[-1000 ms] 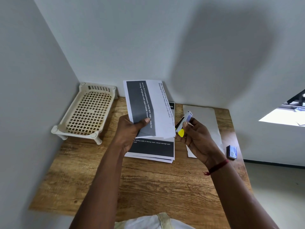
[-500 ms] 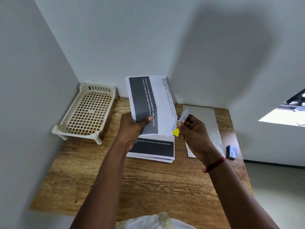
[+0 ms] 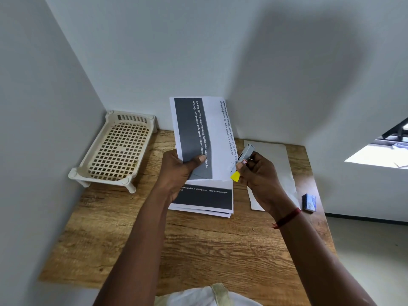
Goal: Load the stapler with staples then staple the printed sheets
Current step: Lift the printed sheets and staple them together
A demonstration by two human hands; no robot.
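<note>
My left hand (image 3: pixel 180 171) holds a set of printed sheets (image 3: pixel 199 135) upright above the desk, thumb on the dark printed band. My right hand (image 3: pixel 259 175) grips a small grey stapler (image 3: pixel 246 154) with a yellow end, its jaw on the lower right corner of the held sheets. Under both hands a stack of further printed sheets (image 3: pixel 205 199) lies flat on the wooden desk (image 3: pixel 198 246). A small blue staple box (image 3: pixel 309 202) lies near the desk's right edge.
A cream plastic lattice tray (image 3: pixel 117 152) stands at the back left corner against the walls. A blank white sheet (image 3: pixel 277 164) lies flat at the back right, partly behind my right hand. Walls close the desk at left and back.
The held sheets have risen slightly and turned more upright. My right hand has brought the stapler left, from beside the sheets onto their lower right corner.
</note>
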